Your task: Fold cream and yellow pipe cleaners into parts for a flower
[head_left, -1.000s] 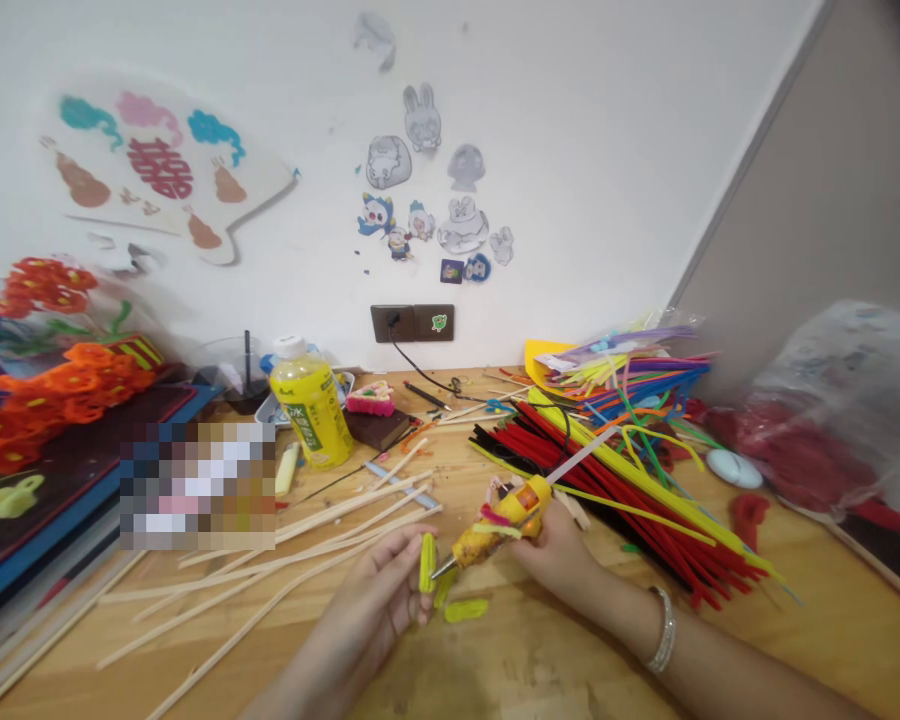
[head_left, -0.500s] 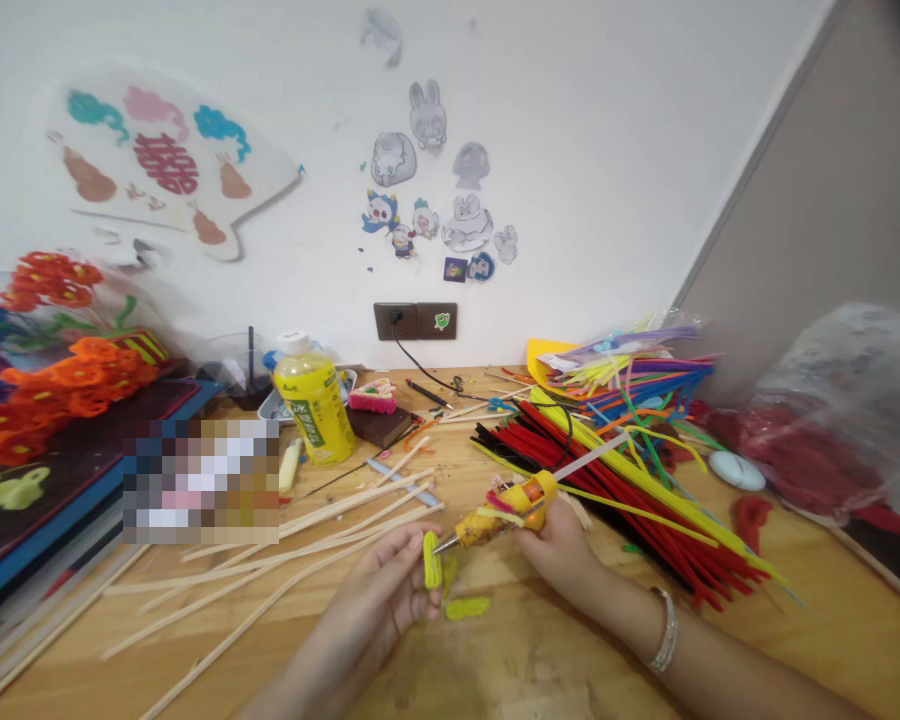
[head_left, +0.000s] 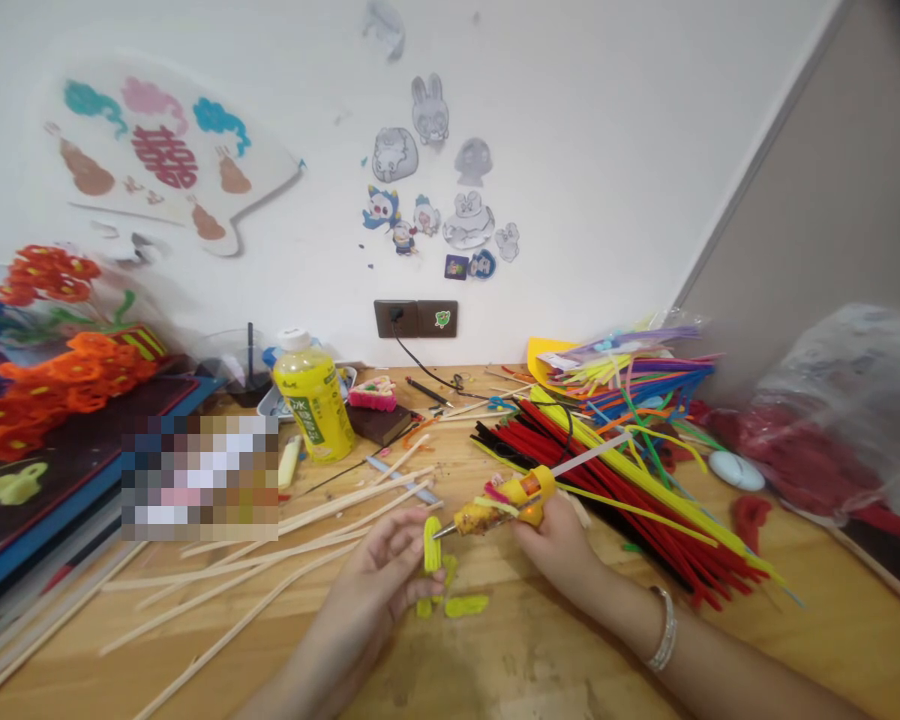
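Pinched upright in the fingers of my left hand [head_left: 379, 575] is a small folded yellow-green pipe cleaner piece [head_left: 432, 545]. My right hand [head_left: 559, 535] is closed round the grip of a yellow hot glue gun [head_left: 521, 490], a clear glue stick [head_left: 589, 455] sticking out of its back. The metal nozzle points left and meets the upper right side of the yellow-green piece, or comes very close to it. On the table just below lie more yellow-green pieces [head_left: 466, 605], partly behind my left fingers.
Pale wooden strips [head_left: 270, 570] spread over the table's left side. Red, black and yellow pipe cleaners [head_left: 615, 500] lie bundled at right, under the glue stick. A yellow drink bottle [head_left: 313, 400] stands at the back. Orange fuzzy flowers [head_left: 67, 390] fill the far left.
The glue gun's nozzle has shifted slightly up and left along the yellow-green piece. My left hand has risen a little, and more of a piece below it now shows.
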### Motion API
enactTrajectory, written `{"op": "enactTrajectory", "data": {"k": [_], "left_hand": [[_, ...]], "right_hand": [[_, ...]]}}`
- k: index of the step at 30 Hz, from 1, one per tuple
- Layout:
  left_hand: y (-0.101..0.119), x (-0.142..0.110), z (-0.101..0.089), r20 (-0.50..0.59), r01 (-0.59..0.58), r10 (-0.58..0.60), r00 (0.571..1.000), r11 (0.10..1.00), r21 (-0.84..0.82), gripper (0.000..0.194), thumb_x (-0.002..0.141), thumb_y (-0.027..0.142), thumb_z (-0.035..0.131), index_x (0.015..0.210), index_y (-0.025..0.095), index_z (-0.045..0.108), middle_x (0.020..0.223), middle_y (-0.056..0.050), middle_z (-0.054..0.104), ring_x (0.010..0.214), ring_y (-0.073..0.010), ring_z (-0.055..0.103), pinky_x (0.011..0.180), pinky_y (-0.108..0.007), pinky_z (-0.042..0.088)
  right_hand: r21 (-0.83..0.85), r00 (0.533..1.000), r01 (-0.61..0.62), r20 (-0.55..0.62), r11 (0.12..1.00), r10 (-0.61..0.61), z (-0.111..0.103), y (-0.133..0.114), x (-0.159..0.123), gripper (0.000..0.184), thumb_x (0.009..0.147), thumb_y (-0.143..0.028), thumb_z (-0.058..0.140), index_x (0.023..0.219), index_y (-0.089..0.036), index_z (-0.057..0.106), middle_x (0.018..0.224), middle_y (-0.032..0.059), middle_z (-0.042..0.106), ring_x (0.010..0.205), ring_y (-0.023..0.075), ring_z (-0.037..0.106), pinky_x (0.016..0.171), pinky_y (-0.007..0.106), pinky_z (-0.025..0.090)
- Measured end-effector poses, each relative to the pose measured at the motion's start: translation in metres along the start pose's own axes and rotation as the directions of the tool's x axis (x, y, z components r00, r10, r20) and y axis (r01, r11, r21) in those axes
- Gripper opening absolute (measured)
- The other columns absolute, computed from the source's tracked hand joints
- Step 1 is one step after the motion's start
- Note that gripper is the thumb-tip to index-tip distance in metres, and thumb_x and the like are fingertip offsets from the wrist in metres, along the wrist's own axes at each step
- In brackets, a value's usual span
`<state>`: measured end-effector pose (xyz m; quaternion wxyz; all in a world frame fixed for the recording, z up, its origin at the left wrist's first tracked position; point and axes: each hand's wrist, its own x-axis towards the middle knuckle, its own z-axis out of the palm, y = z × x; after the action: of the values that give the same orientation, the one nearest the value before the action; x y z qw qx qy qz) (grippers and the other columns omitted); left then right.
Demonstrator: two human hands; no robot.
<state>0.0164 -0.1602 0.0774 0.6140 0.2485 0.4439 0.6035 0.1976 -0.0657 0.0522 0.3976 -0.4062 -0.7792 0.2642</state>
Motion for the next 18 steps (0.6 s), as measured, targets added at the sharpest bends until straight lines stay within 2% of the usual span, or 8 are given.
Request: {"op": "enactTrajectory", "data": {"k": [4, 9, 14, 18], "left_hand": [[0.002, -0.001, 0.001, -0.027, 0.010, -0.009, 1.000, 1.000, 0.028, 0.025, 0.065, 0.025, 0.075, 0.087, 0.020, 0.066, 0.080, 0.000, 0.065, 0.059, -0.0110, 0.062, 0.060, -0.023, 0.051], [0.002, -0.001, -0.001, -0.039, -0.010, 0.013, 0.999, 0.998, 0.059, 0.031, 0.062, 0.031, 0.076, 0.090, 0.020, 0.069, 0.080, -0.001, 0.068, 0.063, -0.0130, 0.064, 0.065, -0.025, 0.052], [-0.002, 0.006, -0.007, 0.018, -0.076, 0.075, 0.997, 0.991, 0.108, 0.039, 0.052, 0.022, 0.083, 0.089, 0.021, 0.070, 0.078, 0.000, 0.071, 0.071, -0.0135, 0.063, 0.067, -0.021, 0.051], [-0.006, 0.009, -0.011, 0.025, -0.119, 0.117, 0.993, 0.984, 0.130, 0.038, 0.051, 0.021, 0.083, 0.087, 0.022, 0.069, 0.072, 0.001, 0.070, 0.075, -0.0140, 0.063, 0.070, -0.021, 0.050]], "right_hand": [[-0.022, 1.000, -0.027, -0.005, 0.999, 0.027, 0.001, 0.001, 0.000, 0.034, 0.062, -0.012, 0.045, 0.090, -0.016, 0.064, 0.092, 0.0070, 0.068, 0.087, 0.0223, 0.062, 0.080, 0.033, 0.047], [-0.087, 0.998, -0.062, 0.010, 0.994, 0.063, 0.001, 0.005, 0.000, 0.029, 0.064, -0.015, 0.046, 0.085, -0.016, 0.066, 0.086, 0.0070, 0.068, 0.082, 0.0233, 0.062, 0.074, 0.033, 0.048], [-0.126, 0.997, -0.068, -0.043, 0.990, 0.063, 0.003, 0.012, -0.002, 0.021, 0.064, -0.016, 0.047, 0.075, -0.018, 0.065, 0.074, 0.0046, 0.067, 0.071, 0.0219, 0.061, 0.067, 0.031, 0.048], [-0.137, 0.993, -0.092, -0.091, 0.986, 0.080, 0.004, 0.013, -0.002, 0.017, 0.062, -0.017, 0.048, 0.070, -0.018, 0.063, 0.069, 0.0042, 0.065, 0.065, 0.0211, 0.060, 0.061, 0.030, 0.047]]}}
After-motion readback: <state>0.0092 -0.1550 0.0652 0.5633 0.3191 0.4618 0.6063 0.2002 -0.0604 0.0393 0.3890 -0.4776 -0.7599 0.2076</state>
